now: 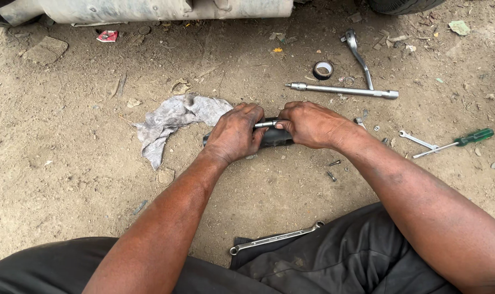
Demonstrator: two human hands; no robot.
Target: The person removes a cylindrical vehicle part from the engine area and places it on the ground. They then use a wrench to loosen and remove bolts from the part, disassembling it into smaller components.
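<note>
Dusty dirt ground [68,163], crumpled grey rag [171,122] left, smooth black rubbery part [275,137] centre w/ thin shiny metal rod [266,124] on top, both gripped tight: left hand [235,133] & right hand [310,125] clenched round them, long steel socket bar [343,91] far right.

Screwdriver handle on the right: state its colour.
Green, translucent-looking; the screwdriver handle shows best in the head view.

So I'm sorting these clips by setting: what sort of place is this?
Probably an outdoor, roadside-style vehicle repair spot: bare dirt ground, a vehicle's underside at the top edge, and tools lying loose in the dirt, such as a lug wrench and a green-handled screwdriver.
</note>
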